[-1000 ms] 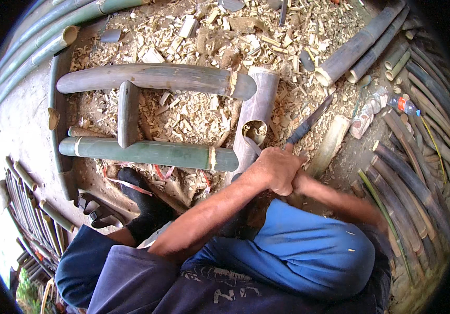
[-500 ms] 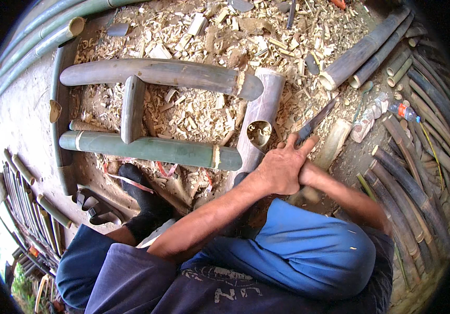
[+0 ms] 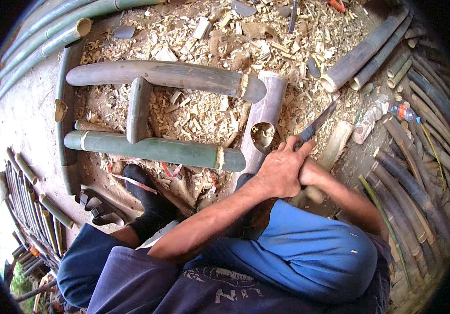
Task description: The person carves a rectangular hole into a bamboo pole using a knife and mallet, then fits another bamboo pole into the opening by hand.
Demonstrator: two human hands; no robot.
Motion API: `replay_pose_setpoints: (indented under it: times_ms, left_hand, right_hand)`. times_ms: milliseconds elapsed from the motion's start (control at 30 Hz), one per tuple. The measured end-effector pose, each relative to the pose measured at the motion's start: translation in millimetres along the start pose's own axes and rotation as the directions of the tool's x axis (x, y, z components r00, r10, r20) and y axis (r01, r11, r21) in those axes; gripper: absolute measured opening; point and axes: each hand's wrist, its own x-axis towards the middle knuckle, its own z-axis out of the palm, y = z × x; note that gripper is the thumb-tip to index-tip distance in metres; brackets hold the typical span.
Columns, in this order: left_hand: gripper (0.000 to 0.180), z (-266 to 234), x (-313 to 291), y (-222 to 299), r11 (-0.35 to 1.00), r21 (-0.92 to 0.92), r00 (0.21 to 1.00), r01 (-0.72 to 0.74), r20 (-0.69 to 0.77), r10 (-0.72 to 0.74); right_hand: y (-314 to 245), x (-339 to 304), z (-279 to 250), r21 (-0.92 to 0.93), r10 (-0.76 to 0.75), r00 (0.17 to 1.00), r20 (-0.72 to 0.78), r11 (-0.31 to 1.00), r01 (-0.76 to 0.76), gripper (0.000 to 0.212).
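Where the ground (image 3: 91, 174) spreads out past your legs, a bamboo frame (image 3: 193, 153) lies flat on it, its long axis running from left to right before you. Its grey rail (image 3: 162, 74) forms the far edge and its green rail (image 3: 151, 147) the near one, both pointing sideways, with a short crosspiece (image 3: 138, 111) set between them. Closing the frame's right edge, the pale post (image 3: 264, 107) runs away from you, its far end leaning right and its round hole (image 3: 262, 135) facing up beside the frame's near right corner. Just right of that post, a dark knife (image 3: 315, 124) slants outward from your hands, its tip pointing away and to the right. Your left hand (image 3: 283, 170) reaches across with its back up, lying over your right hand (image 3: 306, 172), which is mostly hidden. On the left, the foremost digits spread apart near the knife; you cannot tell from this view whether they grip it, nor how your right fingers stand.
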Motion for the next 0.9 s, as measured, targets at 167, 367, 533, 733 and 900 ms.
replay_pose_setpoints:
  times_ms: [167,367,533,733,900]
  left_hand:
    - [0.092,-38.2,-10.1,-12.7,0.966,0.21,0.947,-0.153,0.312,0.082]
    - [0.106,-76.7,-103.6,10.4,0.946,0.113,0.939,0.305,0.128,-0.318]
    - [0.061,-89.1,-142.7,-10.7,0.785,0.52,0.897,0.337,0.077,-0.436]
    - [0.017,-154.7,-58.0,19.2,0.481,0.876,0.936,0.027,0.147,-0.32]
    - [0.024,-194.7,17.0,-4.8,0.593,0.803,0.858,-0.058,0.344,-0.381]
  right_hand:
    - [-89.4,0.4,59.0,0.272,0.423,0.89,-0.17,0.888,-0.371,0.055]
    - [-100.5,-25.6,73.7,0.869,0.132,0.979,0.156,-0.489,-0.072,0.043]
    - [-72.5,-22.5,87.8,0.914,-0.179,0.98,0.087,-0.377,-0.15,0.026]
    - [-93.6,20.6,78.2,0.651,-0.3,0.951,0.069,-0.709,-0.271,0.035]
    - [-96.7,26.9,52.5,0.534,-0.269,0.961,0.07,-0.804,-0.263,0.036]
